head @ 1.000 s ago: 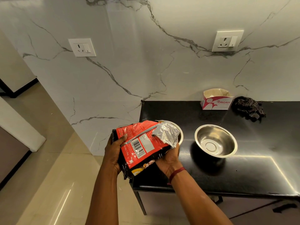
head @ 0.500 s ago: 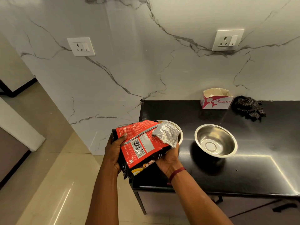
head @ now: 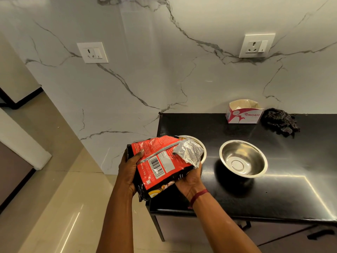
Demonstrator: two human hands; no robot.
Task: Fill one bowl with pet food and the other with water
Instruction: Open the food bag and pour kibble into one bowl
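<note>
Left hand (head: 128, 172) and right hand (head: 189, 179) both clasp the tilted pet food bag (head: 160, 165) over the left bowl (head: 202, 145); risk: a steeper tilt likely dumps food past the rim.

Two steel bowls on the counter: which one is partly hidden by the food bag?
The left bowl: only its far rim shows behind the bag. The right bowl sits fully exposed and empty.

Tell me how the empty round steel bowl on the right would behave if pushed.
The round steel bowl probably slides easily, polished metal on the glossy black counter. Empty, it is likely light. Its small flat base may let it tip if pressed at the rim.
</note>
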